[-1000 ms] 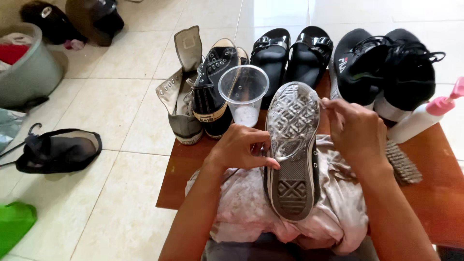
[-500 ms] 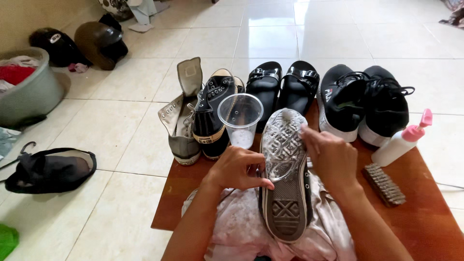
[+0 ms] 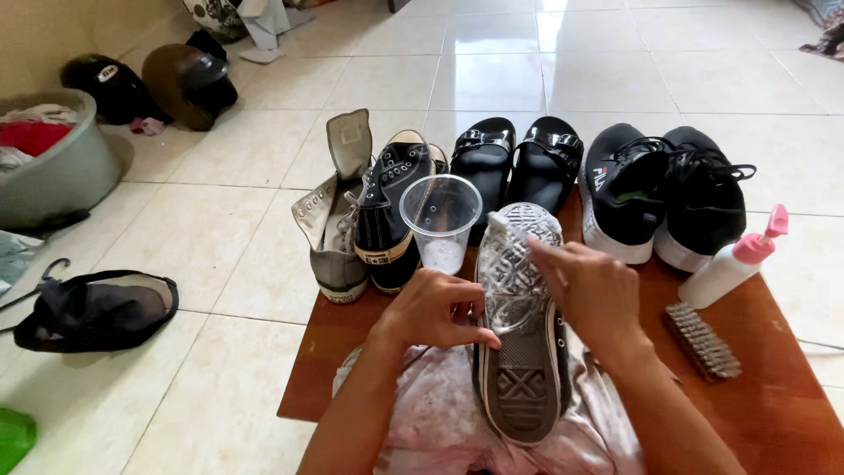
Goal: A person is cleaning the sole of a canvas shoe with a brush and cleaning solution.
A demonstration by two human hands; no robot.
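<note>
Left hand (image 3: pixel 435 310) grip closed on upturned sneaker (image 3: pixel 520 325), patterned rubber sole glistening; right hand (image 3: pixel 591 295) fingers loosely curled, touching sole; clear plastic cup (image 3: pixel 440 220) just beside toe.

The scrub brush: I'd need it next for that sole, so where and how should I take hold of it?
The brush lies bristles up on the brown board, right of the upturned shoe. Probably best to pinch its long wooden sides from above with the right hand, the nearer one, then turn it over; the bottle crowds its far end.

Bare forearms, left hand (image 3: pixel 432 310), right hand (image 3: pixel 591 290), no sleeves, no rings.
</note>
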